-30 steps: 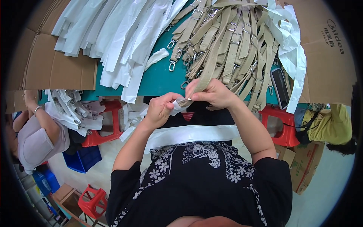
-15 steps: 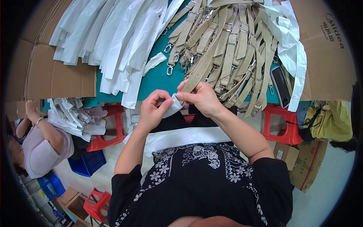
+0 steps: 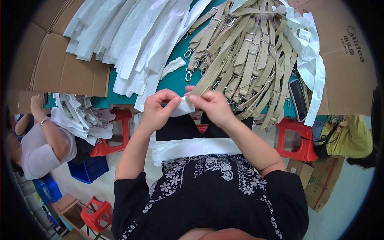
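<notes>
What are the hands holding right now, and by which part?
The left hand pinches a white wrapping near its upper end; the right hand grips a beige strap near its lower end.

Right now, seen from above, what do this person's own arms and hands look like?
Plain black short sleeves end near the elbows, leaving the forearms bare. The left hand and right hand wear no gloves, and no watch or bracelet shows.

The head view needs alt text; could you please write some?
A person's right hand holds a tan strap against a white wrapper, the left hand at its edge; more straps and wrappers lie on a green table.
</notes>
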Tool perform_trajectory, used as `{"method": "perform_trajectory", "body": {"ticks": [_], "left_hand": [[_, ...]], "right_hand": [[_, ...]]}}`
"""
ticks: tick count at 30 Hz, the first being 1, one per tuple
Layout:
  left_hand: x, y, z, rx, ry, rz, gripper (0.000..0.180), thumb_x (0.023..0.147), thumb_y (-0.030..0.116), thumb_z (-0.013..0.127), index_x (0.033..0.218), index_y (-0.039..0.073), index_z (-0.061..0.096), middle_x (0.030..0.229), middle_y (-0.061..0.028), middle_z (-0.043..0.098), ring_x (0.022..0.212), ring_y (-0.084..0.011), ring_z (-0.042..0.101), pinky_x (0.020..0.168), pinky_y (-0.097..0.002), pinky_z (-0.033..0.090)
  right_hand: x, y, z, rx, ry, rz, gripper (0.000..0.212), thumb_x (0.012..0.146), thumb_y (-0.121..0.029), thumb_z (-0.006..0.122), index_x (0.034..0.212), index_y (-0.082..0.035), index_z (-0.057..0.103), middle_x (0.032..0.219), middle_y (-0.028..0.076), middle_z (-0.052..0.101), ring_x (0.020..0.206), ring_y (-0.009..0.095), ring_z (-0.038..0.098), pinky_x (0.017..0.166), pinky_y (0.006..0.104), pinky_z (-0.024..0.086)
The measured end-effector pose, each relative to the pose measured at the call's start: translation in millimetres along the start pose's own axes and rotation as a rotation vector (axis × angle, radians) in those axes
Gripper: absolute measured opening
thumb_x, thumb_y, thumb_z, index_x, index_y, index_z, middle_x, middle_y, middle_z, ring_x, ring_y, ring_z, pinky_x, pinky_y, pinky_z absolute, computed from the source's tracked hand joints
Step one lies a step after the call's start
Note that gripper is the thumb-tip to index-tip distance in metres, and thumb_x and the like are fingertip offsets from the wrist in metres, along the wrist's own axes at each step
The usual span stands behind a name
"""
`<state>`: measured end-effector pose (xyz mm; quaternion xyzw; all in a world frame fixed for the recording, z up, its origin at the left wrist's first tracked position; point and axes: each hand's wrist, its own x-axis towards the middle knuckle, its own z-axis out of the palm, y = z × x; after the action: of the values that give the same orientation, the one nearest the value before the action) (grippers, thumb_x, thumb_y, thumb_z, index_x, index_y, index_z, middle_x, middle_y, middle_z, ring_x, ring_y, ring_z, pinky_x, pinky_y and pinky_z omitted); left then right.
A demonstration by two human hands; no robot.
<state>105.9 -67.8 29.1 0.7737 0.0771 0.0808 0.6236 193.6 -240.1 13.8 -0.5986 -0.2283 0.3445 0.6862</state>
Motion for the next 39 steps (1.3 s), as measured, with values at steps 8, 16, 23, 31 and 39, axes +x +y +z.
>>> {"method": "perform_trajectory", "body": {"ticks": [8,16,23,31,39], "left_hand": [[-19,-30,3,-0.220,0.019,-0.167,0.012,0.086,0.013,0.057,0.082,0.002,0.053,0.073,0.0046,0.051,0.064,-0.0021,0.044,0.058,-0.0164,0.036],[-15,-15,9,-0.295,0.145,-0.037,0.013,0.088,0.014,0.054,0.085,0.002,0.053,0.080,0.0002,0.054,0.073,-0.0070,0.050,0.068,-0.0201,0.040],[-15,-26,-5,-0.251,-0.104,-0.026,0.023,0.083,0.016,0.062,0.098,0.001,0.052,0.098,-0.0055,0.056,0.093,-0.0126,0.054,0.082,-0.0252,0.042],[-15,-46,8,0.075,0.002,-0.006,0.020,0.080,0.008,0.063,0.098,0.000,0.060,0.084,-0.0032,0.062,0.077,-0.0066,0.055,0.069,-0.0211,0.045],[-11,-16,-13,-0.170,0.003,0.003,0.013,0.086,0.010,0.056,0.088,-0.001,0.063,0.071,0.0023,0.058,0.064,-0.0038,0.048,0.058,-0.0184,0.039]], "right_hand": [[15,-21,-15,0.509,0.300,0.203,0.025,0.090,-0.030,0.048,0.098,-0.008,0.056,0.094,0.003,0.061,0.082,0.012,0.058,0.072,0.0266,0.046],[-3,-1,21,0.245,0.280,-0.107,0.015,0.079,-0.004,0.063,0.092,-0.003,0.057,0.085,0.000,0.058,0.080,0.007,0.054,0.076,0.0218,0.043],[-8,-13,12,0.326,0.275,-0.264,0.021,0.078,0.000,0.063,0.097,-0.006,0.056,0.093,0.000,0.057,0.086,0.008,0.053,0.079,0.0234,0.042],[-15,-35,0,0.204,0.226,-0.217,0.021,0.079,-0.005,0.063,0.099,-0.003,0.056,0.090,0.001,0.058,0.081,0.009,0.054,0.072,0.0229,0.044],[-6,-37,3,0.194,0.125,-0.180,0.022,0.079,-0.004,0.062,0.100,-0.003,0.056,0.090,0.001,0.058,0.083,0.008,0.055,0.075,0.0235,0.045]]}}
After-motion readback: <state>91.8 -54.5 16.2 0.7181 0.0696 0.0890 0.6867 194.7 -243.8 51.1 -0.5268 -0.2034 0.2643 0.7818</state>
